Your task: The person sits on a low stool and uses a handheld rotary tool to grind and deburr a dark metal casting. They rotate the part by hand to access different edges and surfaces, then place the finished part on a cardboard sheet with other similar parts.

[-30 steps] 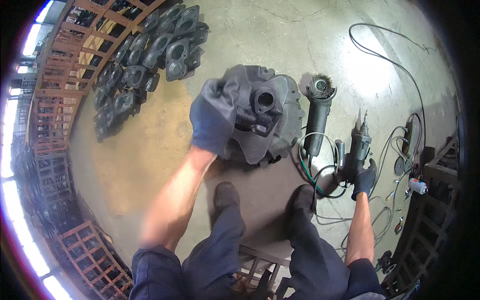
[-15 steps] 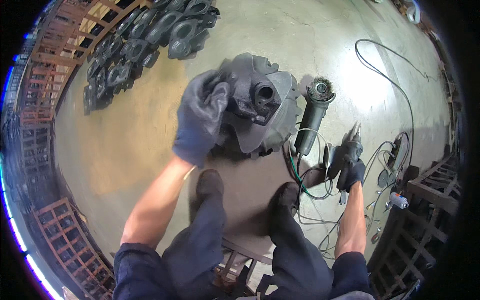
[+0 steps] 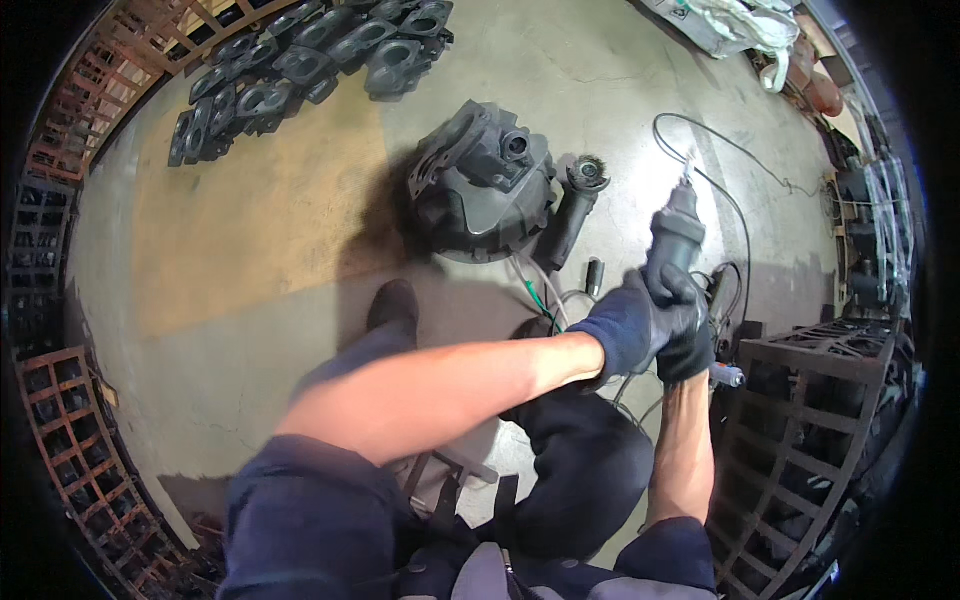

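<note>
Gloved left hand (image 3: pixel 628 330) and right hand (image 3: pixel 688 345) together, fingers clamped on upright grey die grinder (image 3: pixel 677 232).

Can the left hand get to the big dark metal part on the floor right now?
Probably not at once: the left hand is gripping the grey power tool together with the right hand. The big dark casting lies uncovered on the floor, nothing blocking it.

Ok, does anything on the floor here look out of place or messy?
Mostly the cords: loose cables lie tangled on the floor beside the large dark casting and the angle grinder lying on its side. Both gloved hands, left and right, grip a handheld grinder. Nothing looks spilled.
</note>
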The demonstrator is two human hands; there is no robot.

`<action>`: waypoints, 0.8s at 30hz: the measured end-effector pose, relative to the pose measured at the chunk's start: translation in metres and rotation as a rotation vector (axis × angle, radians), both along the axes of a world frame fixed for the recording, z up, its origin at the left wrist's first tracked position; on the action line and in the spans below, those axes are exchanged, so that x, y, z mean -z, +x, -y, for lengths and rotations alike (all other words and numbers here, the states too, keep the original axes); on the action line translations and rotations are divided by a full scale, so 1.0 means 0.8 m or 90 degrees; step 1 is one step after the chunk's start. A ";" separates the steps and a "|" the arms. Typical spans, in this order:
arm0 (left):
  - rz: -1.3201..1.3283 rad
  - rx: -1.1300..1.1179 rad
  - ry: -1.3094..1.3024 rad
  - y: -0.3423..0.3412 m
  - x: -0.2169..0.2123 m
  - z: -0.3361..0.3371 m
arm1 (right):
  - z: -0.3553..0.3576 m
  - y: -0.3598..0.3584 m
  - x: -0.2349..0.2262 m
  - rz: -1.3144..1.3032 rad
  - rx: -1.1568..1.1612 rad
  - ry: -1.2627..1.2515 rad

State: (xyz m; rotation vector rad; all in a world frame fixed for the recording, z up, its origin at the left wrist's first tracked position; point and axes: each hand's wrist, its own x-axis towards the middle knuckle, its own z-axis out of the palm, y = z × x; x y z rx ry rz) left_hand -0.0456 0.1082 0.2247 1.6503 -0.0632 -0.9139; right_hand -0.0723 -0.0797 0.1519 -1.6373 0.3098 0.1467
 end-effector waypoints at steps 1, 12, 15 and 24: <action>0.015 -0.135 -0.067 -0.014 -0.007 0.002 | -0.016 0.002 -0.028 0.002 -0.019 -0.029; -0.161 -0.445 -0.539 -0.056 0.037 -0.011 | -0.113 0.069 -0.097 -0.268 -0.134 0.279; -0.160 -0.477 -0.537 -0.047 0.047 -0.010 | -0.109 0.102 -0.079 -0.319 -0.184 0.225; -0.187 -0.582 -0.577 -0.010 0.075 0.007 | -0.110 0.175 -0.041 -0.368 -0.282 0.175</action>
